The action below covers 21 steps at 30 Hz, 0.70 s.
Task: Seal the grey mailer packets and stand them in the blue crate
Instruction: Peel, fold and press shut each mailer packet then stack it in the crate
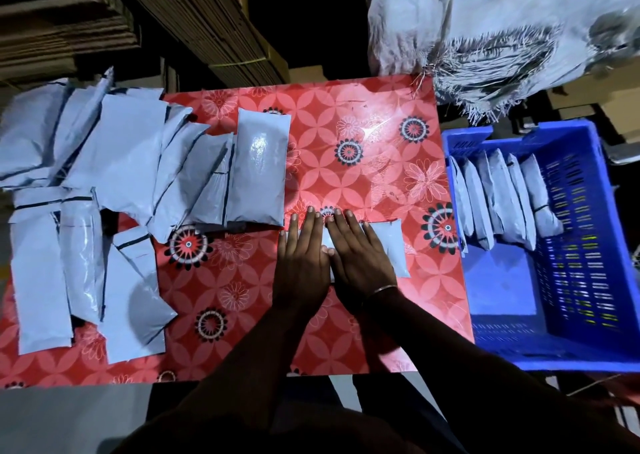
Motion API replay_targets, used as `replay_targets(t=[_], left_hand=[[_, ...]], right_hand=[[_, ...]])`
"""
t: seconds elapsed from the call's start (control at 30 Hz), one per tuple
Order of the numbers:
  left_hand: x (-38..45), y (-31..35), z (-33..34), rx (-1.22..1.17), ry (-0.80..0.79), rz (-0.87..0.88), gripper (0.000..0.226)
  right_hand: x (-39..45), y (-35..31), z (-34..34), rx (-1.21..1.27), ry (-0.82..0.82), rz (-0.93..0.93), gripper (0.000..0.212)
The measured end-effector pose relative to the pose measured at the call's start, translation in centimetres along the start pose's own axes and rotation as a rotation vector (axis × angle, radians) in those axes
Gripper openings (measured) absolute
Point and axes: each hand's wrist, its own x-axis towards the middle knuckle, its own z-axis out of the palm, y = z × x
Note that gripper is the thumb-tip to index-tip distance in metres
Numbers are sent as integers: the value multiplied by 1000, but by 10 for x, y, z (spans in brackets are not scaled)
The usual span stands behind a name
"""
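Our counter [363, 135] wears a red flowered cover, with cardboard stacks [194, 20] behind it and a frayed white sack [485, 38] at the far right. We press both palms flat on one grey mailer packet [389, 245] near the front edge: our left hand [303, 263] and right hand [358, 256] lie side by side, fingers [309, 221] straight, gripping nothing. More packets [104, 183] heap at left. The blue crate [606, 245] at right holds six packets standing [498, 197].

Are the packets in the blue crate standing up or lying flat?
Standing. The packets sit on edge, side by side in a row along the far end of the crate, leaning slightly.
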Motion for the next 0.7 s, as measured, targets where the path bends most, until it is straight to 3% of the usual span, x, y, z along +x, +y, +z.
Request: replay_targets(t=[0.17,0.33,0.53,0.63,0.7], left_hand=[[-5,-3,0,30,30,37,59],[1,-7,1,28,-37,36,59],[-5,1,5,22,-46,-27,62],[-11,8,3,27,-34,-14,57],[-10,13,-1,35,-30,0,55]], right_hand=[[-2,15,1,17,-58,-28,61],[-22,48,-11,57,-93,12,69],[-45,65,-32,12,-125,175,71],[-49,57,-44,-3,-31,246,64],[-56,52,-54,22,52,229,47]])
